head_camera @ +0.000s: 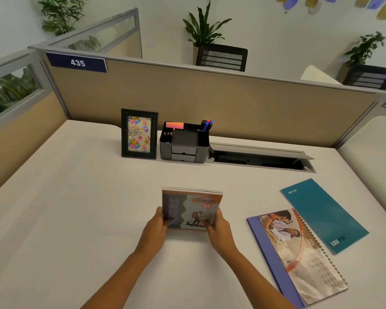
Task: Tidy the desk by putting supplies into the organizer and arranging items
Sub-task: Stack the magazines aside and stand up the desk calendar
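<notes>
A small stack of illustrated notebooks point(191, 206) is held just above the white desk point(76, 208) near its middle. My left hand point(156, 226) grips the stack's near left corner and my right hand point(220, 227) grips its near right corner. At the back stands a dark grey organizer point(184, 150) with pink sticky notes point(174, 125), pencils and several pens point(206, 125) in its compartments. A black picture frame point(139, 133) with a birthday card stands upright just left of the organizer.
A spiral-bound calendar point(299, 253) on a purple folder lies at the right, with a teal notebook point(323, 215) beyond it. An open cable tray point(261, 158) is set into the desk behind. Beige partition walls point(210, 101) enclose the desk.
</notes>
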{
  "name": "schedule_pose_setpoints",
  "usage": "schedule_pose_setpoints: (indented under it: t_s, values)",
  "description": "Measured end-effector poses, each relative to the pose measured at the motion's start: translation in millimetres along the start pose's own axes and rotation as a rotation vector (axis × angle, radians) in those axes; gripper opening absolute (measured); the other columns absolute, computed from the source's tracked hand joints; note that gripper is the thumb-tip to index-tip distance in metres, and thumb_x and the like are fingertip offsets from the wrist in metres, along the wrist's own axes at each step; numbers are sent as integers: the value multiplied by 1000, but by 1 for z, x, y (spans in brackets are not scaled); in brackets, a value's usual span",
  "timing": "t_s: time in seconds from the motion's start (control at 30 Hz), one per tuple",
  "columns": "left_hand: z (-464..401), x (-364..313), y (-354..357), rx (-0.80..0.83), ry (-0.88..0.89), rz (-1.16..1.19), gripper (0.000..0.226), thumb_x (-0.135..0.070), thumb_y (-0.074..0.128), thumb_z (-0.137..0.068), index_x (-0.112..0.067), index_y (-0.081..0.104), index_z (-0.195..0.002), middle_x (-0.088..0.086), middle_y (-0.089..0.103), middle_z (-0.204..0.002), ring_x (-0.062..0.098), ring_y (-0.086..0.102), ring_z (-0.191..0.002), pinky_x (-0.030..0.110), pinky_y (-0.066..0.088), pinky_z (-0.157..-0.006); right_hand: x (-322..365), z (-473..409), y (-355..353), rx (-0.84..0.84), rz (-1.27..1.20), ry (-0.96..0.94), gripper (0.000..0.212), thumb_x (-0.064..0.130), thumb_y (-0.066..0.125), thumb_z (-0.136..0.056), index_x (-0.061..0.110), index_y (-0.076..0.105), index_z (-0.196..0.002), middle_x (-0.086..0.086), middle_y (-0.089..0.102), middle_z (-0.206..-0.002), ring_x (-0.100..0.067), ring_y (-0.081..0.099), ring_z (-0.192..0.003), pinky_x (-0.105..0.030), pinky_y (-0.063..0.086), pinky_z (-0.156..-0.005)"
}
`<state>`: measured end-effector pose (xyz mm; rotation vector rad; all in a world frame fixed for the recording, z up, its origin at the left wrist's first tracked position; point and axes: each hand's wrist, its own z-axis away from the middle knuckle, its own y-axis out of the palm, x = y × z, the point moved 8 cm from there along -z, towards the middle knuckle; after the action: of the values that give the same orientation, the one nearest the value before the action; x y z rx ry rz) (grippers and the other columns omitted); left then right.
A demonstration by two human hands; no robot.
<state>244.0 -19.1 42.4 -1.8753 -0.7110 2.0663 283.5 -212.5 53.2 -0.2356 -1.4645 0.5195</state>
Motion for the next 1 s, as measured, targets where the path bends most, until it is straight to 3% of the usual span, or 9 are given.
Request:
schedule_pose_setpoints:
  t_s: [0.17,0.23,0.43,0.53,0.67,0.77,0.87,1.0]
  values:
    - [-5,1,8,22,-100,127,21,-24,49,-95,-17,41,-113,-1,58,-112,15,61,-97,19,55,-71,-8,-9,-1,109,8,61,39,10,54,-91,14,39,-127,-4,56,-128,-20,58,-110,-23,52,-83]
    - [-5,-2,15,22,-126,179,22,-25,49,-95,-15,43,-113,0,59,-112,16,62,-97,20,57,-69,-15,-11,-7,136,15,87,36,12,57,-90,14,42,-122,-5,58,-125,-19,60,-105,-25,54,-80]
    - [-9,-17,49,7,-219,233,16,-23,49,-95,-20,45,-110,0,58,-108,12,59,-90,13,52,-58,-34,-15,-45,143,-58,150,33,19,64,-86,18,49,-115,3,62,-101,-17,65,-90,-28,57,-73]
    - [-14,-20,68,6,-295,246,13,-22,49,-96,-19,45,-108,1,58,-107,15,59,-88,17,50,-60,-43,-21,-89,-52,34,145,27,20,60,-89,13,55,-114,5,61,-87,-12,61,-80,-24,51,-66]
    - [-20,-16,91,19,-381,189,16,-21,49,-96,-13,49,-111,3,58,-108,18,57,-88,18,45,-56,-73,-23,-175,-372,67,178,21,14,55,-91,8,59,-111,-6,64,-100,-16,58,-85,-22,45,-70]
    - [-26,-13,95,18,-408,112,23,-22,51,-95,-8,51,-113,9,60,-106,20,56,-86,20,41,-57,-112,-12,-246,-652,123,347,26,13,56,-88,4,56,-113,-15,61,-112,-26,55,-97,-35,45,-83]
    - [-31,-6,96,32,-426,87,25,-28,56,-92,-10,52,-110,9,61,-104,24,59,-89,29,46,-68,-155,11,-299,-843,293,726,56,29,65,-82,2,41,-125,-24,42,-130,-41,39,-121,-53,35,-98]
    - [-34,-3,97,31,-430,25,25,-30,57,-91,-11,53,-107,10,61,-103,26,58,-90,32,46,-75,-192,28,-321,-772,293,996,95,50,78,-63,0,27,-126,-26,30,-133,-43,30,-125,-55,33,-100]
